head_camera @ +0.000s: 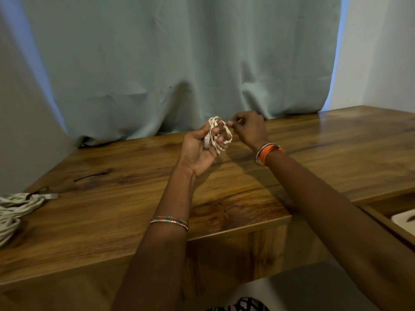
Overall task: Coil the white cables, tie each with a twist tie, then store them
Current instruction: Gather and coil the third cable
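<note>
Above the far edge of the brown wooden worktop, our left hand grips the small coil of white braided cable so its loops stay together, while our right hand pinches something thin beside it, seemingly to bind the loops.

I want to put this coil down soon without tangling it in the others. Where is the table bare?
Bare wood lies in front of the left hand and the coiled cable it holds, and on the table right of the right hand. The left edge is crowded: white cables, twist tie.
</note>
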